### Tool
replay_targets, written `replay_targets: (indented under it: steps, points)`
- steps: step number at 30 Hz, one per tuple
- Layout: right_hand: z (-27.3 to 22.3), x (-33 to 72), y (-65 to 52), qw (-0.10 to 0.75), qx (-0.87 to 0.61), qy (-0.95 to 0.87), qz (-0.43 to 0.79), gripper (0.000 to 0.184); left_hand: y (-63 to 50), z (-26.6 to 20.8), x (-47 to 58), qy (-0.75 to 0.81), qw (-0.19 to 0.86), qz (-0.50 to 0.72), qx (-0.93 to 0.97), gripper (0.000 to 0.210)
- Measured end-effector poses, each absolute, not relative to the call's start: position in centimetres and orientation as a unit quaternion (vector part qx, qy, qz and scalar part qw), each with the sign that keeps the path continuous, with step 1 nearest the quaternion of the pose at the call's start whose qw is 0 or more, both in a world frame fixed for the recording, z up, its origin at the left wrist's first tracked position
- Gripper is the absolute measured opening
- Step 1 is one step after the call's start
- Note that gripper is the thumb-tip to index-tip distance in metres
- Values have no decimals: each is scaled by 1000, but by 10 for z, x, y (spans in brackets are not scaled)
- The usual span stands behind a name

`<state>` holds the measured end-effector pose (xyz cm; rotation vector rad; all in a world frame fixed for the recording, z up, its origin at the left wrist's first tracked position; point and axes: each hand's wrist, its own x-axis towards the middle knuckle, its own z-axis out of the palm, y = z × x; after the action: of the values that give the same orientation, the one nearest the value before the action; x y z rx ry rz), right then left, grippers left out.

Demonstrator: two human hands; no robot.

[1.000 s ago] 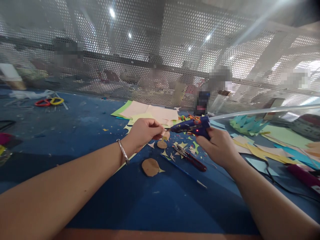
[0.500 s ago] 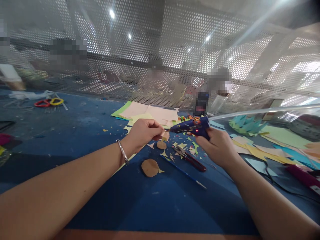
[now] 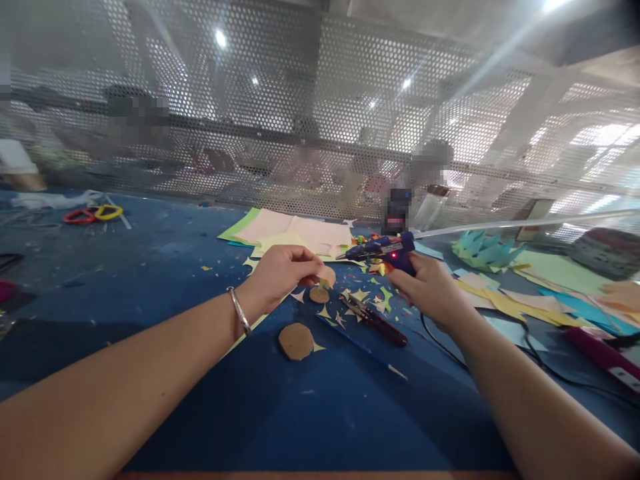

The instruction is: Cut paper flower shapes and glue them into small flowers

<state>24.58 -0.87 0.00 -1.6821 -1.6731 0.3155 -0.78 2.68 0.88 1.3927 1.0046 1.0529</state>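
Observation:
My left hand (image 3: pixel 280 277) pinches a small peach-coloured paper piece (image 3: pixel 328 275) between thumb and fingertips. A blue glue gun (image 3: pixel 383 248) with a lit red light is gripped in my right hand (image 3: pixel 431 290); its nozzle points left, just above and apart from the paper piece. Below my left fingertips lies a small brown disc (image 3: pixel 319 295). Closer to me a larger brown disc (image 3: pixel 296 341) rests on the blue table, a pale pointed scrap at its edge. Dark-red-handled pliers (image 3: pixel 380 323) and a thin blue stick with a pale tip (image 3: pixel 363 347) lie to the right of the discs.
Coloured paper sheets (image 3: pixel 295 228) are stacked behind my left hand. Paper scraps (image 3: pixel 383 297) litter the middle. At right are a spiky turquoise paper piece (image 3: pixel 485 252), paper strips, a black cord and a magenta power strip (image 3: pixel 600 357). Scissors (image 3: pixel 107 212) lie far left; a perforated metal screen stands behind.
The glue gun's nozzle has come away from the paper piece at my left fingertips, and more of that paper shows. The view has shifted slightly.

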Motion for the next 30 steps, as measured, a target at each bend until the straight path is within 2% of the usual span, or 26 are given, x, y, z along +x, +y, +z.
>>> replay_targets:
  steps: [5,9,16,21,25,30]
  points:
    - [-9,253,1,372,-649,-600,282,26,29,8,-8,398,577,436,565,2]
    - [-12,252,4,333,-668,-584,319,30,30,8,-8,377,610,446,535,9]
    - [-19,265,12,280,-706,-606,238,33,26,8,-7,370,631,458,505,8]
    - [-1,248,-5,310,-690,-653,21,27,20,10,-2,379,627,469,493,9]
    - [6,215,-23,352,-562,-740,111,29,16,8,0,365,645,470,479,8]
    - [0,205,-27,368,-519,-765,94,22,11,7,4,359,659,455,480,9]
